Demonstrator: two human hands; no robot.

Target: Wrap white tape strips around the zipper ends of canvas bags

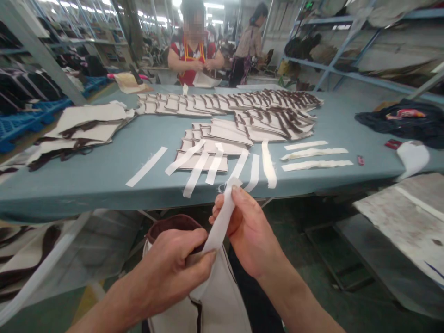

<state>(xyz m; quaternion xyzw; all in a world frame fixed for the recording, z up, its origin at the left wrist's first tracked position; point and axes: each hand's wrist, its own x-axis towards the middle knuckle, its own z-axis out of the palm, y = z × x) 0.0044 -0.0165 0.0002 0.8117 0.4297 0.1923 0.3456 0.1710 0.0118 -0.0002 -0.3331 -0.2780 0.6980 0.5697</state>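
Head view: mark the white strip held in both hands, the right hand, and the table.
White strip (222,217), head view: middle of its length.
Right hand (249,226), head view: its middle.
Table (86,182), head view: bare surface, front left.

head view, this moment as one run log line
left hand: pinches white strip; right hand: holds its far end; table: loose strips, overlapping pieces

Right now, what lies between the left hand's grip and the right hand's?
In the head view, a white strip runs from left hand to right hand.
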